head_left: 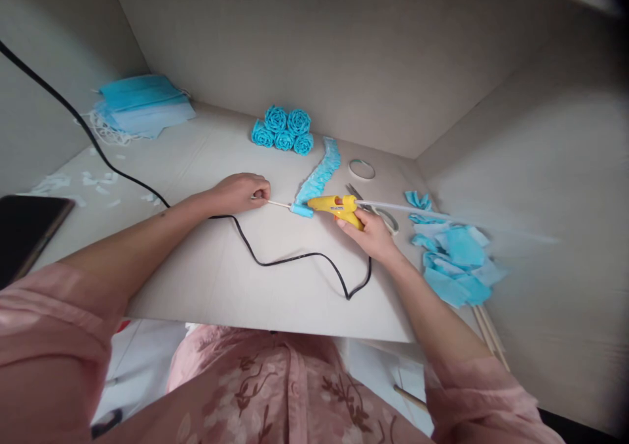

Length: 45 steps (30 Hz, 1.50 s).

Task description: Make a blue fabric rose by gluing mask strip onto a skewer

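Observation:
Between the fingers of my left hand [240, 193] is a thin wooden stick [278, 203]. Its far end carries a small blue roll [301, 210], from which a gathered blue strip [319, 175] runs away toward the back wall. My right hand [372, 233] is closed round the handle of a yellow glue gun [337, 205], its nozzle close to the roll and strip; whether it touches them I cannot tell. A long translucent glue stick [417, 209] juts out of the gun's rear. Scissors [388, 221] lie partly hidden behind the gun and my right hand.
Several rolled blue rosettes [284, 129] are stacked near the back wall, left of a tape ring [362, 169]. Blue face masks [142, 103] pile up at back left. Blue scraps [457, 260] lie right, a dark phone [27, 234] left. The black cord [295, 257] loops across the table.

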Each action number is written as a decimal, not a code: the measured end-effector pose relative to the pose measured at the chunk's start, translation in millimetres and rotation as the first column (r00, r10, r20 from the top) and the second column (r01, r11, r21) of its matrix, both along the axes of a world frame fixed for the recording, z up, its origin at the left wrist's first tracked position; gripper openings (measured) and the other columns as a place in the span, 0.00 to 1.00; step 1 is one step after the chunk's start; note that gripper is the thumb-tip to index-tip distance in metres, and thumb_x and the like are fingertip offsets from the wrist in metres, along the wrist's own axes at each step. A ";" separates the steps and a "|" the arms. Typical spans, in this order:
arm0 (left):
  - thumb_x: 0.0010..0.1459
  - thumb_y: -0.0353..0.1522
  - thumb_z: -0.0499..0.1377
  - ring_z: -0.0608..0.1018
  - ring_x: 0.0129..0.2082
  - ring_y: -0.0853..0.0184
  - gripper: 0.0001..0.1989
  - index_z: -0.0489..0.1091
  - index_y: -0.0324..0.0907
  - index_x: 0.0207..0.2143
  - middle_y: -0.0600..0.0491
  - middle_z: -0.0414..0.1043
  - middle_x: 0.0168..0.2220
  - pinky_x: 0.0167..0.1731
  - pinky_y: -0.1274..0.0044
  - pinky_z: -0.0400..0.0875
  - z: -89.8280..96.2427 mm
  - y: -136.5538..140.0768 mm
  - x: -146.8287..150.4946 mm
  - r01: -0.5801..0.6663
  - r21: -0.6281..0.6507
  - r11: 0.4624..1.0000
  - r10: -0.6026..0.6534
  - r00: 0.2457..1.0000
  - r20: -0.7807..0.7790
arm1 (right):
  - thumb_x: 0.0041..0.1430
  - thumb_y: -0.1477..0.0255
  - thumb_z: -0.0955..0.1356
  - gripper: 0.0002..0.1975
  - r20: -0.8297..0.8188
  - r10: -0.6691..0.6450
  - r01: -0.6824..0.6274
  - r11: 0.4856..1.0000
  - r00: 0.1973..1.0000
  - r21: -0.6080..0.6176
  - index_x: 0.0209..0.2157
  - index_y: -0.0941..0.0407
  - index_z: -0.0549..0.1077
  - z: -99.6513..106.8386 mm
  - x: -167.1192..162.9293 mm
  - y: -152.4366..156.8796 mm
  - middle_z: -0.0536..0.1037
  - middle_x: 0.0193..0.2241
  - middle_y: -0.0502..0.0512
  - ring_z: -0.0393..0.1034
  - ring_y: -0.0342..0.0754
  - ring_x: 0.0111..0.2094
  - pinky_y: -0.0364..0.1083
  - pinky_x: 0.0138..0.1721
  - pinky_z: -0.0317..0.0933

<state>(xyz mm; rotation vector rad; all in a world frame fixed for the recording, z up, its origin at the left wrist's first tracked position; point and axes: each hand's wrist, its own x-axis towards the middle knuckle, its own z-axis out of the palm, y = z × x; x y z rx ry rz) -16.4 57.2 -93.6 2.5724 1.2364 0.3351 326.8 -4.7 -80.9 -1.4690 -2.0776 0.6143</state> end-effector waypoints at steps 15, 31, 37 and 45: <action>0.57 0.34 0.53 0.76 0.37 0.65 0.09 0.72 0.43 0.34 0.53 0.76 0.37 0.37 0.76 0.64 0.8 -0.4 0.5 -0.011 -0.010 1.000 0.011 1.000 0.005 | 0.57 0.56 0.67 0.17 0.038 0.000 0.000 1.000 0.999 0.000 0.32 0.57 0.75 2.3 -2.5 -0.4 0.67 0.21 0.49 0.57 0.44 0.23 0.44 0.26 0.51; 0.57 0.34 0.53 0.76 0.36 0.65 0.09 0.73 0.43 0.34 0.53 0.77 0.36 0.36 0.76 0.64 0.4 -0.1 0.4 -0.015 0.004 1.000 0.015 1.000 0.008 | 0.59 0.51 0.67 0.23 0.026 0.039 -0.039 0.999 0.999 0.027 0.36 0.58 0.78 -3.4 0.8 2.6 0.68 0.21 0.50 0.56 0.44 0.23 0.44 0.25 0.51; 0.57 0.35 0.52 0.76 0.36 0.65 0.10 0.72 0.43 0.35 0.53 0.76 0.36 0.36 0.76 0.64 -1.7 1.9 -0.9 -0.006 -0.007 1.000 0.006 1.000 0.015 | 0.57 0.50 0.67 0.23 0.003 0.031 -0.031 0.999 1.000 0.017 0.33 0.58 0.76 -7.9 2.2 7.1 0.66 0.21 0.49 0.54 0.43 0.23 0.44 0.25 0.50; 0.57 0.36 0.52 0.75 0.35 0.65 0.10 0.72 0.44 0.34 0.53 0.76 0.36 0.35 0.76 0.63 -0.7 1.6 -0.4 -0.017 -0.014 1.000 0.017 1.000 0.017 | 0.58 0.49 0.66 0.23 0.024 0.043 -0.044 0.999 0.999 0.029 0.30 0.57 0.73 -6.2 1.6 8.5 0.65 0.21 0.49 0.54 0.43 0.23 0.44 0.25 0.50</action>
